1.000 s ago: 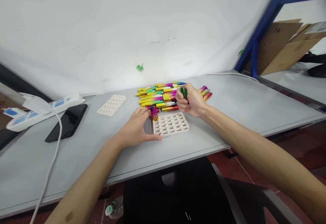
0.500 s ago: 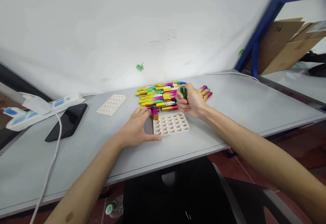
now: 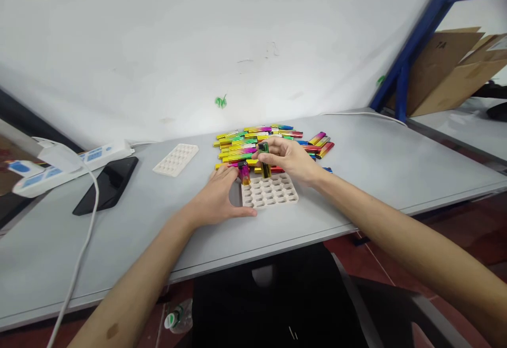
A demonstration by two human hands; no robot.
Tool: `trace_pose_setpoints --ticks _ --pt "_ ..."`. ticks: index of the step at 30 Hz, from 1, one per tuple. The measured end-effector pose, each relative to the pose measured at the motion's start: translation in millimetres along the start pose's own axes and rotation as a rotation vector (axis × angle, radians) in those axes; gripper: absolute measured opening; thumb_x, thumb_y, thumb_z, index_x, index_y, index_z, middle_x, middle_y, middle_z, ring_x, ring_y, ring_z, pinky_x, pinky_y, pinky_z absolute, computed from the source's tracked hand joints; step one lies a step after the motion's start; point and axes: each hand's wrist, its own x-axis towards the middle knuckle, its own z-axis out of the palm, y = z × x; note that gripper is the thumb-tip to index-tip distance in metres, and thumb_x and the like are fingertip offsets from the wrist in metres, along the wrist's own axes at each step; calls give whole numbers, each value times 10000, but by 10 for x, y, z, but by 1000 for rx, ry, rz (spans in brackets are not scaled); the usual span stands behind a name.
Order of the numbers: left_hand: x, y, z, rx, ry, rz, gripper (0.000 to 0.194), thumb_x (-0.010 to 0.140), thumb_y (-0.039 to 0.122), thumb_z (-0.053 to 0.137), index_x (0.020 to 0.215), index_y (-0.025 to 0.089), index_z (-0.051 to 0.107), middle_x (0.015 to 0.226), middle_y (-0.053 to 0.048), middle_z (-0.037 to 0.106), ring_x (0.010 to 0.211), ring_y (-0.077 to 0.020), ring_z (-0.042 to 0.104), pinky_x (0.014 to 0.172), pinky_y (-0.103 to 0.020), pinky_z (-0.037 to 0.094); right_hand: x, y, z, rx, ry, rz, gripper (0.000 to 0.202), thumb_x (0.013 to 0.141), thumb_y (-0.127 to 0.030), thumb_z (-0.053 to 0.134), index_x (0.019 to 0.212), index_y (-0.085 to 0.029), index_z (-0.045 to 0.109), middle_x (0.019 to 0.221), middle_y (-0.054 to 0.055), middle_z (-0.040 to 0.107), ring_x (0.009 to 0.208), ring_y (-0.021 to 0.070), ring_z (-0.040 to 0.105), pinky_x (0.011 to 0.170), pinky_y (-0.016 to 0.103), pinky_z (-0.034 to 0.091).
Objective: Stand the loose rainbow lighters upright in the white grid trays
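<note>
My right hand (image 3: 283,160) pinches a green-and-yellow lighter (image 3: 266,170) upright between thumb and fingers, over the back part of a cream tray (image 3: 270,206) with rows of slots. A magenta-and-yellow lighter (image 3: 245,175) with a black top stands at the tray's back left corner. Beside it, my left hand (image 3: 222,192) rests along the tray's left side, thumb stretched to the front left corner and fingertips close to the standing lighter. Behind the tray lies a pile of shiny multicoloured lighters (image 3: 237,151), partly hidden by my right hand.
A second cream tray (image 3: 176,160) lies to the left. Further left are a black phone (image 3: 106,185), a white power strip (image 3: 75,166) and a loose white cable (image 3: 85,242). The white wall (image 3: 253,47) rises behind the table; cardboard boxes (image 3: 439,73) stand at the right.
My right hand has moved left from beside the pile to above the tray, turning the green lighter upright in its fingers. My left hand keeps its place; the view has shifted slightly.
</note>
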Motion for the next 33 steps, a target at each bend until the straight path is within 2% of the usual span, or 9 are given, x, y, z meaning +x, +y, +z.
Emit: trace_pose_setpoints --ticks 3,8,15,21,24,26,27,30,33 --pt "2 -18 21 1 3 3 788 646 759 765 1161 210 532 1266 -133 559 1255 -373 453 1104 -562 370 14 54 31 -85 0 -2 363 785 -398 817 1024 -221 608 889 9 687 817 181 658 748 349 541" --pt "1 -4 24 5 -9 8 737 648 776 750 1083 218 545 1218 -116 574 1235 -367 450 1089 -557 374 13 98 72 -414 13 -114 318 809 -346 793 1017 -205 599 801 -16 613 713 157 571 672 324 479" --pt "10 4 18 16 -3 21 723 667 767 741 1094 217 548 1204 -115 580 1219 -368 453 1064 -556 387 -19 22 75 -689 12 -206 300 859 -306 779 1099 -174 657 842 11 671 730 161 606 672 296 448" --pt "6 -33 27 13 6 24 752 649 780 746 1098 220 525 1199 -116 571 1208 -361 459 1067 -551 388 -33 3 122 -881 -88 -285 237 887 -343 759 1037 -174 686 873 33 693 743 164 583 660 288 396" --pt "8 -37 24 8 11 17 759 655 769 748 1123 213 529 1220 -119 561 1200 -356 466 1062 -543 392 -28 -18 69 -894 -58 -262 252 1003 -406 578 966 -174 670 868 39 683 764 170 584 670 299 385" --pt "10 -37 18 7 21 11 771 660 755 753 1164 216 526 1251 -120 553 1203 -354 468 1064 -540 389 -17 -13 -9 -975 26 -237 348 1067 -360 408 900 -174 650 863 55 674 801 188 587 699 320 387" --pt "11 -37 14 6 24 5 775 661 750 756 1176 219 522 1257 -119 551 1201 -352 470 1063 -538 389 -11 -1 -53 -1038 66 -221 357 1066 -329 385 872 -175 641 873 67 674 836 203 592 720 333 392" --pt "8 -37 -2 1 27 -24 751 651 747 764 1125 221 512 1205 -108 558 1157 -341 482 1038 -525 406 5 62 -176 -1216 86 -142 217 979 -344 555 892 -175 659 978 111 682 984 275 602 788 372 422" --pt "3 -36 -15 11 24 -51 710 635 755 766 1020 223 497 1147 -99 556 1112 -334 490 1004 -512 424 16 113 -246 -1244 29 -88 207 925 -379 643 931 -175 679 1013 128 672 1040 305 600 823 396 452"
